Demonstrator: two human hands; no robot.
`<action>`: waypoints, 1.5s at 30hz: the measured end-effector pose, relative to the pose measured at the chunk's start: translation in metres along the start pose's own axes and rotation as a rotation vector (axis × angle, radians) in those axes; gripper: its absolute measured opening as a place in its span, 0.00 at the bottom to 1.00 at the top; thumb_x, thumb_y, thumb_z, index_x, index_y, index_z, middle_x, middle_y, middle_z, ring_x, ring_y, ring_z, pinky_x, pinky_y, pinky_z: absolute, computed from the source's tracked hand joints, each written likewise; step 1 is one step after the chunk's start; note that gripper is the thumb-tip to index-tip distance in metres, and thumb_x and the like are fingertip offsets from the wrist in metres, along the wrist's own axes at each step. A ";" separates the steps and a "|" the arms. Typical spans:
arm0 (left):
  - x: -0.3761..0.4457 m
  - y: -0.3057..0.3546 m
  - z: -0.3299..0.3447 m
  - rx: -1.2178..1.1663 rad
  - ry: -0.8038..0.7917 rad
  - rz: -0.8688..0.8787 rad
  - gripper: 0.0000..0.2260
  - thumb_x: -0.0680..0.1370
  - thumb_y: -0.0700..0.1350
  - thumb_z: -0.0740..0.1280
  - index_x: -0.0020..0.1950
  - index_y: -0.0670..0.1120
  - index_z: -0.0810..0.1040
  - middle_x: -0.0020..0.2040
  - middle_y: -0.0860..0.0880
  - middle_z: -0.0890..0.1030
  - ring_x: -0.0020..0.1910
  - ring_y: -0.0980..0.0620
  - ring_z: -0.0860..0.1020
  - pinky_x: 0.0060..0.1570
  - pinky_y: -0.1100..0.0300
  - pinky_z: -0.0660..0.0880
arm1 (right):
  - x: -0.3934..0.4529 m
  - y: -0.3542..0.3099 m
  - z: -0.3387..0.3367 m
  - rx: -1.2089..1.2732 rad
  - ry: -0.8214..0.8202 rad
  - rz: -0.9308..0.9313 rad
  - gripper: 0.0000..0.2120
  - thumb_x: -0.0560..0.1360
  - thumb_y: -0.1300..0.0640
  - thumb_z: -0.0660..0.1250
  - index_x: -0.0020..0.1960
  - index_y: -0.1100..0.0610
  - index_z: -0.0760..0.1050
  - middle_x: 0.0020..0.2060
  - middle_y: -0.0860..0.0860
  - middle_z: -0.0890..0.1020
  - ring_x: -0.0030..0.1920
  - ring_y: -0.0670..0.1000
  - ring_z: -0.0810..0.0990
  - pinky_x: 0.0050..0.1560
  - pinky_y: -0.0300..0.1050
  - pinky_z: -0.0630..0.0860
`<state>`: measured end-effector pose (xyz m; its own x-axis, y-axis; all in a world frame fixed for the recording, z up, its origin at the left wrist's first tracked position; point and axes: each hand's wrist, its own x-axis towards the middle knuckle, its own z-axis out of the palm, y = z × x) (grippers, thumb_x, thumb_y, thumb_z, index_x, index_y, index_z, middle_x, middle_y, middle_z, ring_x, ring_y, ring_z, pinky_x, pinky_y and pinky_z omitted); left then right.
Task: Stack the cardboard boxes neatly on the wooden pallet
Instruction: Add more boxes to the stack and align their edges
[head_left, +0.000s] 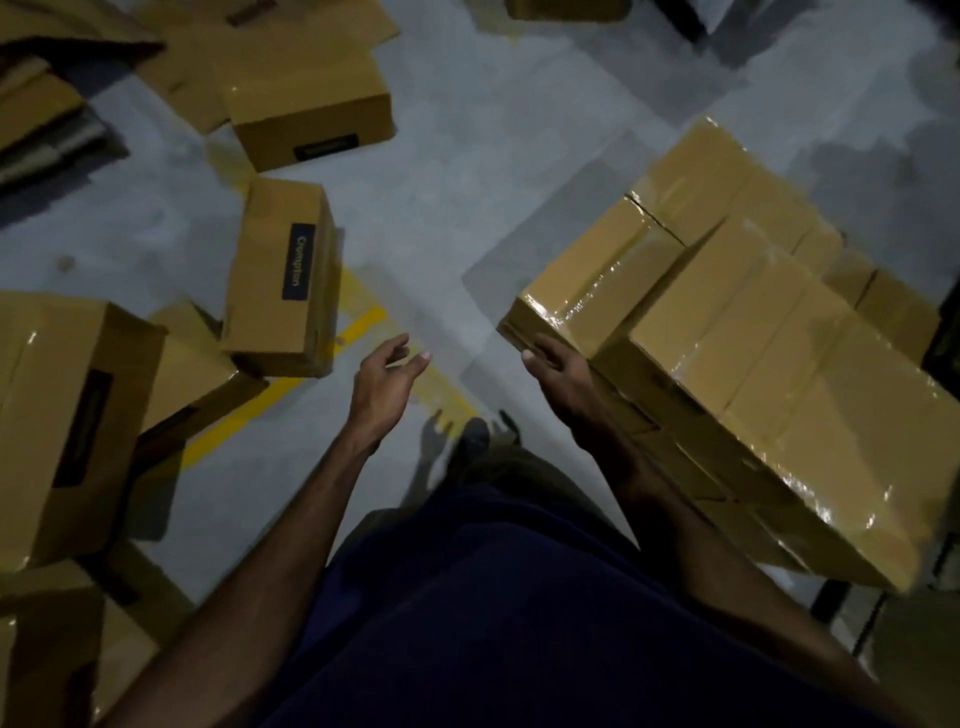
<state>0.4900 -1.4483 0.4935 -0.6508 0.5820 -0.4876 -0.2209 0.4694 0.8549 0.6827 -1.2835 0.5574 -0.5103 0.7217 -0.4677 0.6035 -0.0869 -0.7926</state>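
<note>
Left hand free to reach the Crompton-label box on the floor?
Probably yes. The left hand is open and holds nothing, and only bare floor lies between it and the Crompton-label box ahead.

grey concrete floor (457, 171), smooth, dimly lit, with soft shadows pooled across it. yellow painted line (291, 387) ran diagonally over the floor at lower left, a second worn yellow strip meeting it near the middle. dark patch (878, 166) stained the floor at upper right. corners of the view were black.
</note>
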 end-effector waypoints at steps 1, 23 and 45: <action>0.007 0.002 -0.004 -0.018 0.018 -0.013 0.26 0.80 0.58 0.72 0.77 0.52 0.75 0.70 0.49 0.78 0.69 0.48 0.76 0.68 0.38 0.75 | 0.015 -0.005 0.003 -0.025 -0.034 -0.008 0.28 0.83 0.47 0.68 0.79 0.56 0.68 0.76 0.52 0.73 0.71 0.51 0.74 0.68 0.50 0.72; 0.094 0.026 -0.136 -0.191 0.655 -0.340 0.25 0.80 0.54 0.74 0.75 0.49 0.76 0.70 0.48 0.80 0.68 0.48 0.77 0.67 0.47 0.76 | 0.274 -0.159 0.182 -0.403 -0.670 -0.254 0.19 0.82 0.50 0.70 0.68 0.62 0.78 0.63 0.56 0.82 0.62 0.53 0.79 0.63 0.50 0.73; 0.434 -0.170 -0.288 0.524 -0.032 -0.440 0.43 0.72 0.69 0.71 0.80 0.47 0.66 0.76 0.42 0.72 0.74 0.37 0.71 0.70 0.43 0.72 | 0.439 -0.015 0.437 -0.339 -0.293 0.251 0.33 0.82 0.43 0.68 0.78 0.62 0.68 0.73 0.60 0.76 0.70 0.60 0.77 0.70 0.60 0.75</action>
<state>0.0364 -1.4665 0.1878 -0.5578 0.2787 -0.7818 -0.0740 0.9215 0.3814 0.1815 -1.2652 0.1934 -0.4449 0.4800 -0.7561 0.8695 0.0294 -0.4930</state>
